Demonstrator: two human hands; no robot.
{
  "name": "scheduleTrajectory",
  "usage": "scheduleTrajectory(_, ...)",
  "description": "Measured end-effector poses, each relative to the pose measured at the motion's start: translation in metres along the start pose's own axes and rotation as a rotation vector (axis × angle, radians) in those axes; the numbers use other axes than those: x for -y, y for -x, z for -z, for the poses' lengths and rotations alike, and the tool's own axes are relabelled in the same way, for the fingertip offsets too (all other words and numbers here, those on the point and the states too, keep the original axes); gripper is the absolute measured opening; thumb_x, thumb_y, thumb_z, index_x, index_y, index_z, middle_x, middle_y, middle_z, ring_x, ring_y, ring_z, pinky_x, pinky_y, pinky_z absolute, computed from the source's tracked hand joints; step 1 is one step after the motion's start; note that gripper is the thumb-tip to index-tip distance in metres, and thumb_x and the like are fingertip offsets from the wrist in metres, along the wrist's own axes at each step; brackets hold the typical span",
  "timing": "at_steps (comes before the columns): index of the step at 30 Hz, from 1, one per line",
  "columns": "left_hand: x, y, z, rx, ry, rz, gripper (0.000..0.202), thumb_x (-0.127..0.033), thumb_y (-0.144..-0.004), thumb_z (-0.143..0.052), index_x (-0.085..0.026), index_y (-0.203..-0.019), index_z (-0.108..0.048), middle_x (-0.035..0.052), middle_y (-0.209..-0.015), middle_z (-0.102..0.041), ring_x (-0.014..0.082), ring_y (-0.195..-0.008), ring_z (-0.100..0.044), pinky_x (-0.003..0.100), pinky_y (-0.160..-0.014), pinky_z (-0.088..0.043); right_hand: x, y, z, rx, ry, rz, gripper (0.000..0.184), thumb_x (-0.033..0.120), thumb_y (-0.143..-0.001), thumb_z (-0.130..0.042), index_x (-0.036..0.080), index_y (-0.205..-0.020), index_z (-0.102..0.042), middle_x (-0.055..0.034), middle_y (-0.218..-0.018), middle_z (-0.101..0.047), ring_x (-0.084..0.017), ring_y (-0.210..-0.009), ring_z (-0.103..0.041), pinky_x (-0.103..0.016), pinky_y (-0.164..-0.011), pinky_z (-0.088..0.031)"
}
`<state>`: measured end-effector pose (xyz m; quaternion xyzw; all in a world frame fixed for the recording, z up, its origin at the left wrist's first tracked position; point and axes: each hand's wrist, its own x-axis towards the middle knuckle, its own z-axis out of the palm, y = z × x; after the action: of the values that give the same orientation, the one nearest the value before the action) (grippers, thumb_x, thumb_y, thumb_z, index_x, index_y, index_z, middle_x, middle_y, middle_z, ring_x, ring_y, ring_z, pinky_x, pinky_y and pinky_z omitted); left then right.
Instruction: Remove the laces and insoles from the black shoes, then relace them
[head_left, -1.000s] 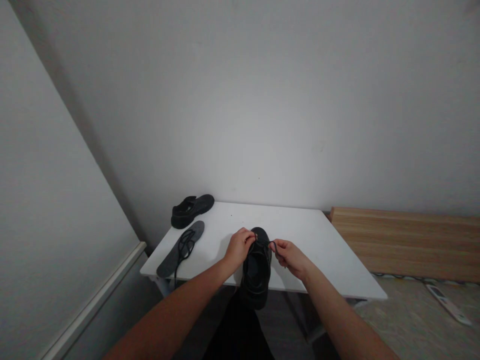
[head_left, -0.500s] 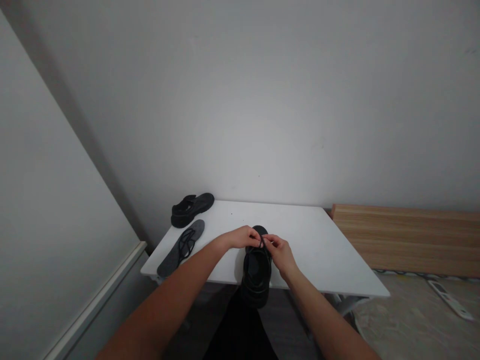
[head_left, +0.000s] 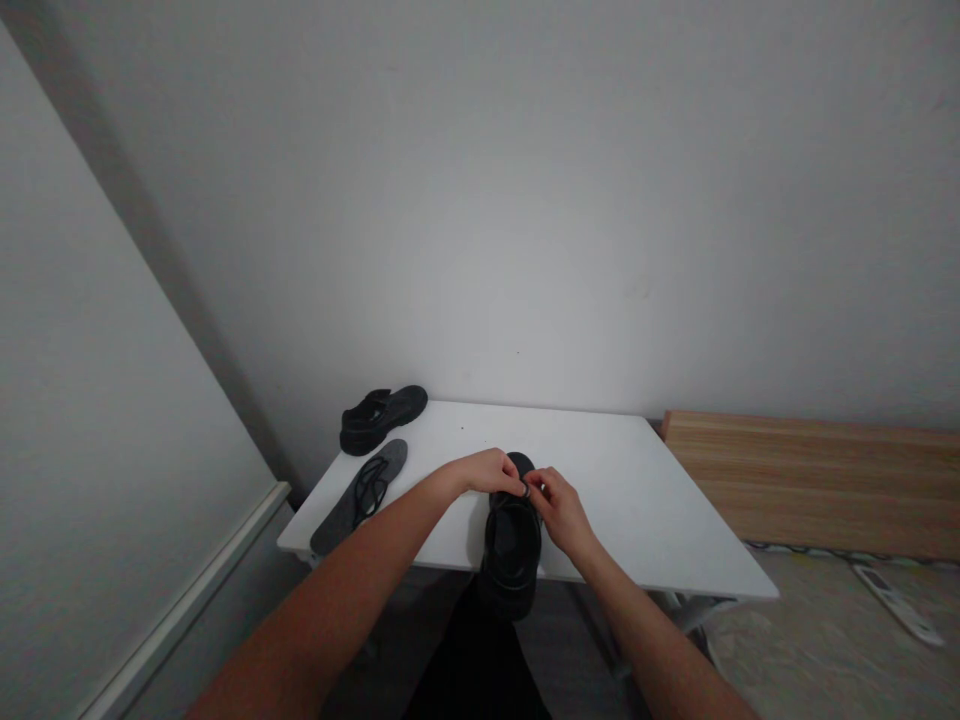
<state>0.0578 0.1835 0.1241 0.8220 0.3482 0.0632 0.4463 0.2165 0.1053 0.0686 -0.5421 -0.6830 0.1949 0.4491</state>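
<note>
A person's left hand and right hand nearly touching, fingers of both pinching a dark lace, the black shoe just beneath those fingers, jutting past the table, a grey insole bearing a coiled cord to their left, a second shoe beyond.

Black round-toed shoes: I count two from here
Flat grey insole: I see one
Loose black lace bundle: one
White rectangular counter: one
Brown wood-grain board: one
Slim white object: one
Bare hands: two
</note>
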Motion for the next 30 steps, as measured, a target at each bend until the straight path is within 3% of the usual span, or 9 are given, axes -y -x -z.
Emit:
scheduleTrajectory(8, 0.009, 0.004, -0.018, -0.177, 0.106, -0.005, 0.016, -0.027, -0.062, -0.056, -0.014, -0.068, -0.064, -0.0037, -0.055, -0.053, 0.0093, -0.054, -0.044, 0.021, -0.053, -0.035, 0.004, -0.001, -0.003, 0.022, 0.058, 0.014, 0.011, 0.027, -0.082, -0.043, 0.021, -0.081, -0.052, -0.0031, -0.079, -0.052, -0.017, -0.074, -0.049, -0.03, -0.068, -0.04)
scheduleTrajectory(24, 0.015, 0.023, -0.046, -0.481, 0.323, -0.059, 0.005, -0.017, -0.069, -0.041, -0.018, -0.064, -0.042, -0.0068, -0.056, -0.037, 0.0077, -0.054, -0.035, 0.02, -0.052, -0.028, 0.015, 0.014, -0.009, -0.065, 0.008, -0.212, 0.009, 0.03, -0.079, -0.036, 0.023, -0.076, -0.039, 0.0017, -0.066, -0.047, -0.015, -0.059, -0.045, -0.027, -0.057, -0.035)
scheduleTrajectory(30, 0.023, 0.022, -0.064, -0.711, 0.346, -0.022, 0.01, -0.02, -0.072, -0.04, -0.018, -0.062, -0.042, -0.0066, -0.054, -0.037, 0.0086, -0.054, -0.036, 0.021, -0.051, -0.026, 0.017, 0.019, -0.012, -0.141, 0.002, -0.275, 0.011, 0.032, -0.078, -0.036, 0.022, -0.075, -0.039, 0.0026, -0.064, -0.046, -0.016, -0.058, -0.044, -0.028, -0.057, -0.034)
